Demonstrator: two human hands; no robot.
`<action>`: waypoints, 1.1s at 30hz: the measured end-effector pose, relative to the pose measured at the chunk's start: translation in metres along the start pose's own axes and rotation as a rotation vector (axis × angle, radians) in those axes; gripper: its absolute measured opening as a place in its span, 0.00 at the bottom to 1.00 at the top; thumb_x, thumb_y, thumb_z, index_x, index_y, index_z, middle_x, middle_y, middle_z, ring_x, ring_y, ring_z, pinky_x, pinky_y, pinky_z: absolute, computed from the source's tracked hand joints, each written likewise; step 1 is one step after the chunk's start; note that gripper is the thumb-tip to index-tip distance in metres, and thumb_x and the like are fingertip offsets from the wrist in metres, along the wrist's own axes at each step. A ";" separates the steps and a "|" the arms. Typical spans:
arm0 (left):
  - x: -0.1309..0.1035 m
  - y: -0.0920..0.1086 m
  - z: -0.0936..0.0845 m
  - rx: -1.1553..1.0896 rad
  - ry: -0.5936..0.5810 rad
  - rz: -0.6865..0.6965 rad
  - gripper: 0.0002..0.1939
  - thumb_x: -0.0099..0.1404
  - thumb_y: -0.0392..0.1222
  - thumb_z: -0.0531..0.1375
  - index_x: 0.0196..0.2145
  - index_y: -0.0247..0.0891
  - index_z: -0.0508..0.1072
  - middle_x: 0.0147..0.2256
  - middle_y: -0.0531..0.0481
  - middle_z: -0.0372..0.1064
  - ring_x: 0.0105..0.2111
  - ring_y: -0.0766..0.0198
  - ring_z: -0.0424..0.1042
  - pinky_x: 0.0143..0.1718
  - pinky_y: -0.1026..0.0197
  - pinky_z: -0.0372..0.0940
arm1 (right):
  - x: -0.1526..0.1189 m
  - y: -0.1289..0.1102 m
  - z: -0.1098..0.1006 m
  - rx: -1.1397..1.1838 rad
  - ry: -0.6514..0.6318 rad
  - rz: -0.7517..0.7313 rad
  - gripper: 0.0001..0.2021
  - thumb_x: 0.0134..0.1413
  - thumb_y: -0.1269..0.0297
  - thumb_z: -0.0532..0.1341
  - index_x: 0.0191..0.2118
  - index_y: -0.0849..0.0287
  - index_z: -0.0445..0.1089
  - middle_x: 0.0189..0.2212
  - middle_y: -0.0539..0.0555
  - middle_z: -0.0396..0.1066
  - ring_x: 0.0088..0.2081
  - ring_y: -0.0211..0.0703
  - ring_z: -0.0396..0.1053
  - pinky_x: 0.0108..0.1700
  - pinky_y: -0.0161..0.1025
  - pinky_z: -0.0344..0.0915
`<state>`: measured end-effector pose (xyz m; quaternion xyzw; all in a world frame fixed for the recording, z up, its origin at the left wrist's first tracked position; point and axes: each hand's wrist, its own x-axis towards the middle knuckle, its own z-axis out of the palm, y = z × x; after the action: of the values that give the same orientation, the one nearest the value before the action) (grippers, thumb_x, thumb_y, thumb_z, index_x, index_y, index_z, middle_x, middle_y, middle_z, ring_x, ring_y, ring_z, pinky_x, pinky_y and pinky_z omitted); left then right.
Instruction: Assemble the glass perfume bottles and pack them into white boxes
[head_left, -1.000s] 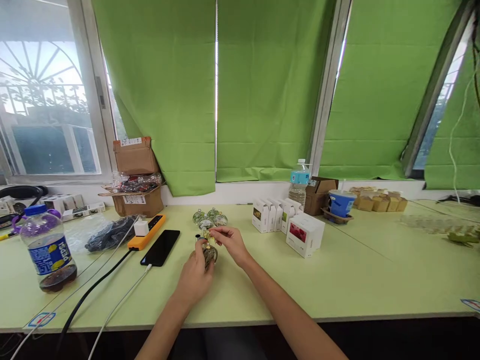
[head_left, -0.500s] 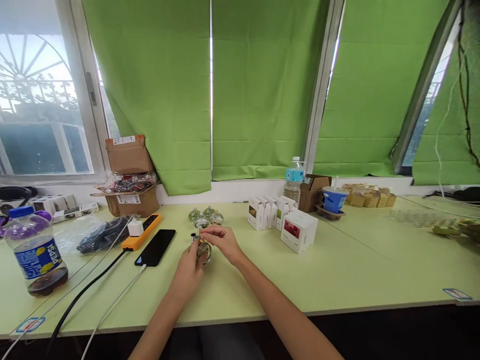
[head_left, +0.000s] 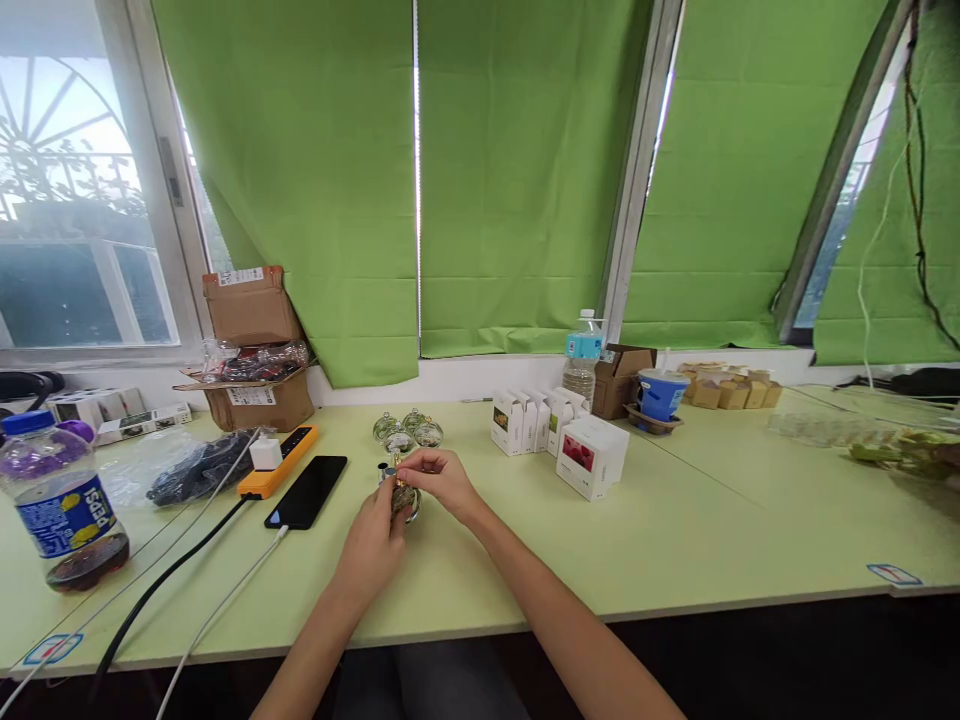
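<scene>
My left hand point(head_left: 373, 538) is closed round a small round glass bottle point(head_left: 407, 501) with a greenish tint, just above the table. My right hand point(head_left: 444, 484) pinches at the gold-coloured neck of this bottle; its fingertips partly hide the neck. A small silvery cylindrical cap point(head_left: 384, 471) shows right beside my left fingertips; whether they touch it I cannot tell. Behind my hands stand several similar rounded glass bottles point(head_left: 398, 440) with greenish contents, grouped together on the table.
Left of my hands lie a phone point(head_left: 307, 491) on a white cable, an orange power strip point(head_left: 277, 465) and a Pepsi bottle point(head_left: 64, 515). Several white picture boxes point(head_left: 592, 458) stand to the right, near a water bottle point(head_left: 582, 360) and a blue cup point(head_left: 661, 395). An open cardboard box point(head_left: 259, 400) is at back left.
The whole view has shifted slightly, so everything appears a little further left. My hands keep the same hold on the bottle, with only a slight shift of the right fingertips.
</scene>
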<state>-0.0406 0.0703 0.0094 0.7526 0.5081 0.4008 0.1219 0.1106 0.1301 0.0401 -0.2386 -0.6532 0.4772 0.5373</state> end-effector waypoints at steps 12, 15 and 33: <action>0.000 0.003 -0.002 0.036 -0.002 -0.019 0.17 0.69 0.37 0.50 0.54 0.37 0.63 0.47 0.38 0.73 0.48 0.52 0.72 0.46 0.53 0.65 | 0.000 -0.005 0.001 0.034 0.001 0.003 0.12 0.41 0.58 0.74 0.32 0.59 0.79 0.30 0.52 0.76 0.33 0.40 0.71 0.38 0.38 0.67; 0.000 0.004 -0.002 0.027 0.002 -0.004 0.18 0.68 0.38 0.51 0.55 0.36 0.63 0.49 0.37 0.72 0.49 0.51 0.72 0.46 0.52 0.65 | -0.001 -0.005 0.001 0.025 -0.008 0.012 0.12 0.42 0.58 0.73 0.33 0.59 0.79 0.30 0.51 0.76 0.33 0.39 0.70 0.38 0.37 0.66; -0.001 0.004 -0.002 0.049 0.011 0.002 0.18 0.69 0.39 0.51 0.56 0.36 0.63 0.48 0.37 0.73 0.48 0.52 0.73 0.46 0.54 0.65 | -0.001 -0.004 -0.002 0.031 -0.021 0.019 0.13 0.40 0.57 0.74 0.29 0.59 0.77 0.30 0.51 0.75 0.34 0.40 0.71 0.39 0.38 0.66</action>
<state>-0.0393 0.0675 0.0129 0.7534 0.5179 0.3926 0.1002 0.1134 0.1284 0.0430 -0.2312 -0.6493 0.4946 0.5294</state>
